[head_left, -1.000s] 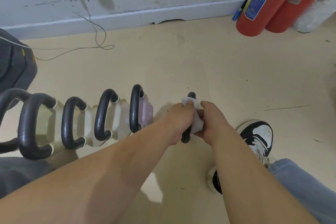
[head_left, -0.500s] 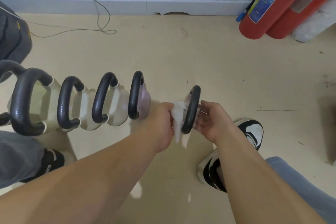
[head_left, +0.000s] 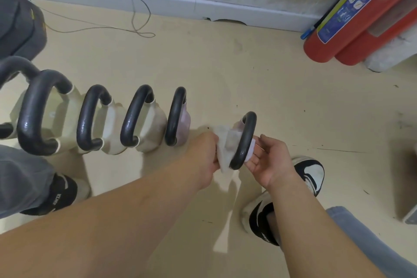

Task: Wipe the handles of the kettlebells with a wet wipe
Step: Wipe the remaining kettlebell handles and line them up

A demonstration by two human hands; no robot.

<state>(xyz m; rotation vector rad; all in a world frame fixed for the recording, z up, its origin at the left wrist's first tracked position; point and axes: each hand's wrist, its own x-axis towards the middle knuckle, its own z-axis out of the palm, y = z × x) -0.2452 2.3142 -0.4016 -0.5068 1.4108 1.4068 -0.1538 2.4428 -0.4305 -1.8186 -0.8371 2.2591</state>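
A row of several kettlebells with black handles (head_left: 133,117) and pale bodies stands on the floor at the left. A small pink kettlebell stands apart on the right, its black handle (head_left: 244,140) upright. My left hand (head_left: 204,156) grips a crumpled white wet wipe (head_left: 223,149) against the left side of that handle. My right hand (head_left: 269,160) is just right of the handle, fingers loosely spread, fingertips at the kettlebell's pink body.
Two red fire extinguishers (head_left: 352,22) lie against the wall at the back right. A thin wire (head_left: 137,27) trails over the floor at the back. My black-and-white shoes (head_left: 309,174) stand below the hands. A dark bag (head_left: 18,22) sits far left.
My right hand has let go of the wipe and opened beside the handle. The left hand now holds the wipe alone, lower on the handle's left side. The view has tilted down.
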